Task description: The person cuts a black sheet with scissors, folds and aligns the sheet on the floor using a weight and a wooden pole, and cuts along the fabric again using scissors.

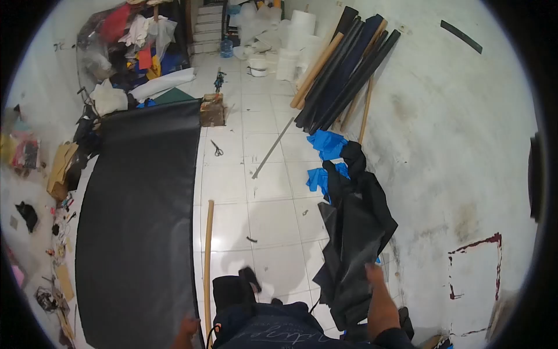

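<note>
My right hand (372,274) reaches over a crumpled black sheet (351,238) on the right side of the floor. Its fingers look curled at the sheet's right edge, seemingly gripping it. My left hand (188,327) is low in view, beside the right edge of a long black sheet (139,221) spread out flat on the left. Its fingers are small and partly hidden, so its grip does not show clearly. A long cardboard tube (208,256) lies near that hand, along the flat sheet.
Scissors (217,148) and a grey strip (273,148) lie on the white tiles (273,221). Several rolls (349,70) lean against the right wall, above blue scraps (326,144). Piled materials (133,46), a water bottle (226,46) and stairs (208,29) are at the back.
</note>
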